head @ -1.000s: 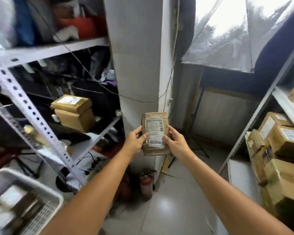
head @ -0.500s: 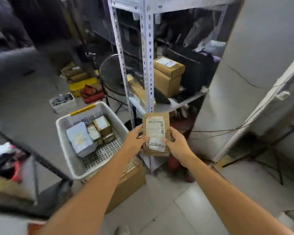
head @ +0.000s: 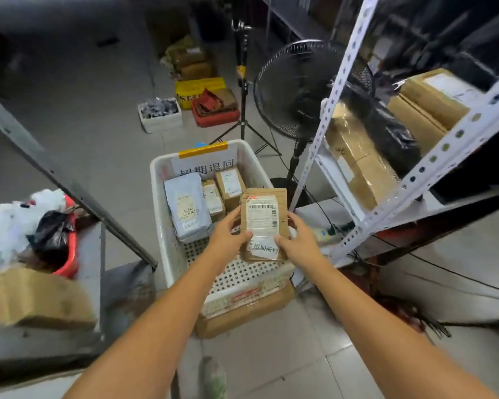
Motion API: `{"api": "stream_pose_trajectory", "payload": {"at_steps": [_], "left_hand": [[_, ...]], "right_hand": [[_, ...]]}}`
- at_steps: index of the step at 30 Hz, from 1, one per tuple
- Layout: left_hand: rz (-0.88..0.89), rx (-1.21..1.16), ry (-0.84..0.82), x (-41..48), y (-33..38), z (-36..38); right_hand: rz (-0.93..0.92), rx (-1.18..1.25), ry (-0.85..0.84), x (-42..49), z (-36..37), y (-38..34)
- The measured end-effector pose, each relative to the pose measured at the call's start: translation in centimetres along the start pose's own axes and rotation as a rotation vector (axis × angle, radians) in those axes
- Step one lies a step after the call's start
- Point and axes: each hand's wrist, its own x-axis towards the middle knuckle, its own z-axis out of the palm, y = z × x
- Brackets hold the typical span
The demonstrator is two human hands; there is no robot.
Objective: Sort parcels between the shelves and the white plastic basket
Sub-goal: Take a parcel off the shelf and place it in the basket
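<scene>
Parcel [head: 264, 226]: brown, white barcode label [head: 262, 216], possibly creased; left hand [head: 228, 236], right hand [head: 298, 243] grip edges.

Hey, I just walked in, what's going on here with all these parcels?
A person is sorting parcels. The left hand and the right hand together grip a small brown parcel with a barcode label, held above the white plastic basket. The basket holds a grey bag and a few small boxes at its far end. The parcel has not been set down yet. The metal shelves to the right carry larger boxes.
</scene>
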Motion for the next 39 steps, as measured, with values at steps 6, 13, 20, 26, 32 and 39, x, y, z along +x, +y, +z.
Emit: {"api": "stream_pose_trajectory", "payload": {"at_steps": [6, 13, 20, 26, 32, 39], "left_hand": [[-0.107, -0.065, 0.101, 7.8, -4.3, -0.9], [-0.277, -0.204, 0.194, 16.1, -10.9, 0.8], [-0.407, -0.220, 0.175, 22.8, -20.2, 1.3], [-0.415, -0.251, 0.149, 27.3, -26.0, 1.7], [-0.408, -0.246, 0.174, 31.3, -29.6, 1.9], [-0.376, -0.206, 0.164, 34.0, -30.7, 1.4]], "right_hand": [[0.011, -0.061, -0.034, 9.2, 3.2, 2.3], [0.045, -0.101, -0.116, 18.6, 5.8, 9.2], [0.134, -0.128, -0.117, 24.4, 9.4, 17.9], [0.215, -0.161, -0.082, 28.4, 11.4, 23.0], [0.239, -0.244, -0.098, 32.4, 12.6, 25.3], [0.225, -0.303, -0.107, 34.8, 13.2, 25.8]]}}
